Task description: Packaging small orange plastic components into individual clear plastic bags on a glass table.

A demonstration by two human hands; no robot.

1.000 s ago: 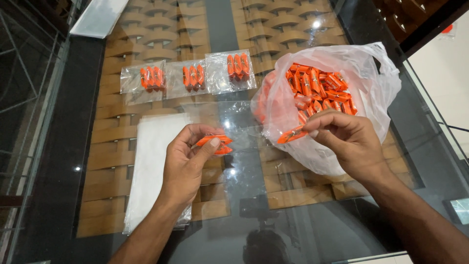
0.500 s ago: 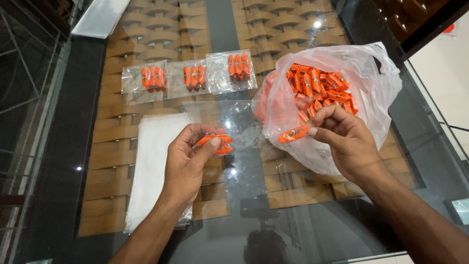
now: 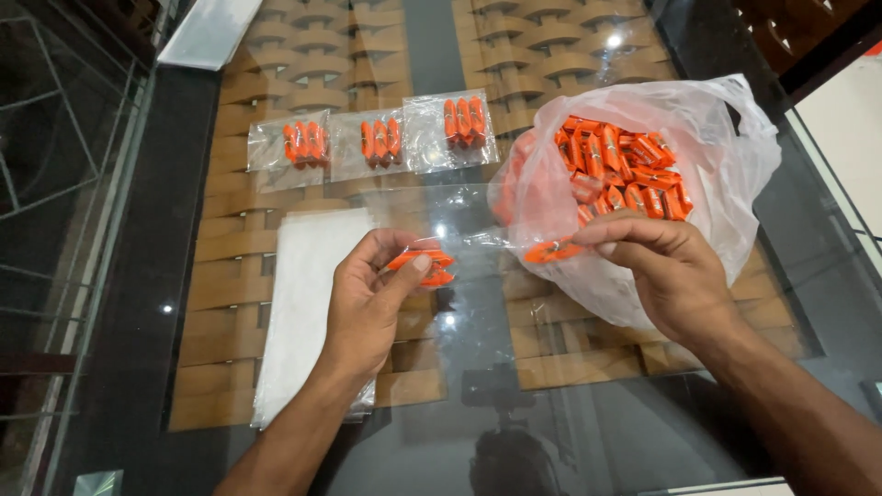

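My left hand (image 3: 372, 298) pinches a small clear pouch (image 3: 459, 241) with a few orange wrapped candies (image 3: 421, 264) inside it, just above the glass table. My right hand (image 3: 666, 266) holds one orange wrapped candy (image 3: 551, 251) by its end, near the pouch's open side. Right behind that hand sits a large clear plastic bag (image 3: 726, 156) full of several more orange candies (image 3: 620, 170). Three filled small pouches lie in a row at the back: left (image 3: 301, 144), middle (image 3: 379, 140), right (image 3: 462, 121).
A stack of flat clear pouches (image 3: 308, 294) lies under my left forearm. The glass tabletop (image 3: 138, 276) shows a woven wooden base (image 3: 276, 64) beneath. A white sheet (image 3: 207, 32) rests at the far left corner. The table's dark edge runs along the right.
My right hand has drawn one candy out of the big bag and moved it left toward the pouch. My left hand has stayed almost still.
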